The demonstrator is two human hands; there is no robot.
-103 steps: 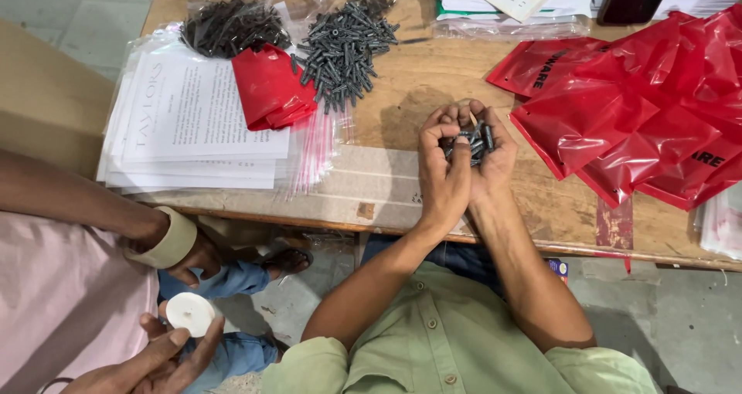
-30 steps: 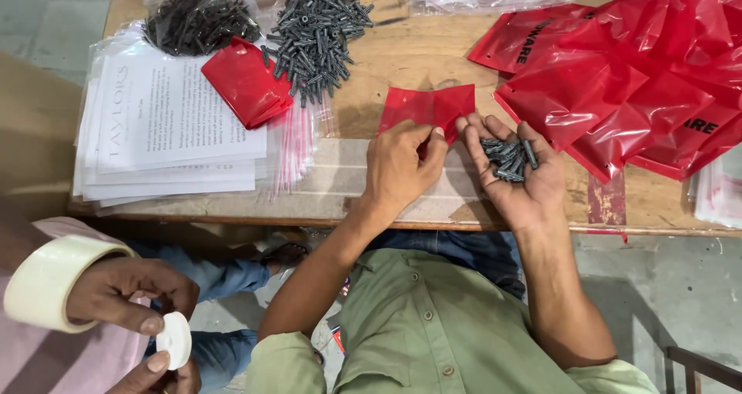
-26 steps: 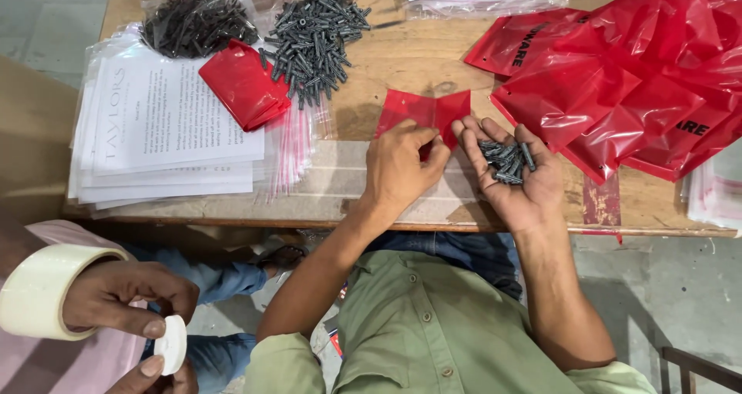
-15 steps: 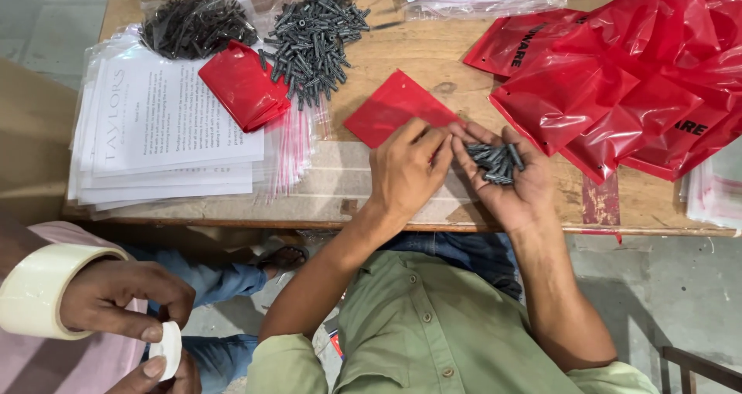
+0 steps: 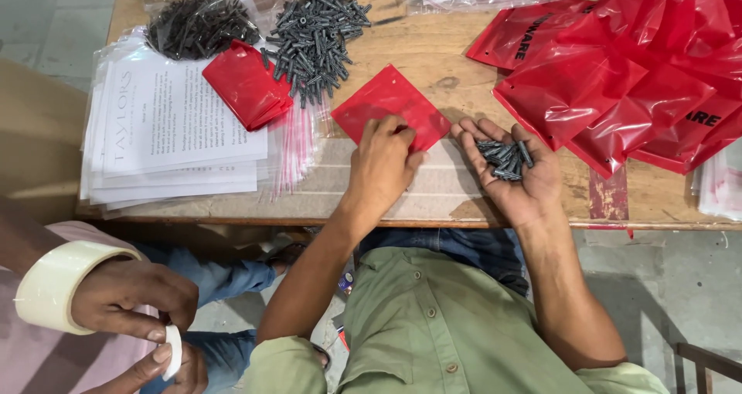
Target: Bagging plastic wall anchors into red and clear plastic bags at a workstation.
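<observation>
Near the middle of the frame, the left hand (image 5: 382, 162) lies palm down on the wooden bench (image 5: 456, 62), its fingertips pinching the lower edge of a small flat red pouch (image 5: 390, 104) that rests on the wood just above the hand; the grip is closed lightly on that edge. Just to the right, the right hand (image 5: 514, 170) is turned palm up and cupped, fingers loosely open, cradling a small heap of dark grey wall plugs (image 5: 502, 154). A bigger loose pile of the same plugs (image 5: 317, 35) sits in the upper middle of the frame, beside a folded stack of red pouches (image 5: 247, 85). Printed sheets in clear sleeves (image 5: 174, 131) fill the upper left, and crumpled red bags (image 5: 634, 77) crowd the upper right. At the lower left, another person's hands (image 5: 131, 301) handle a roll of pale tape (image 5: 54, 286).
</observation>
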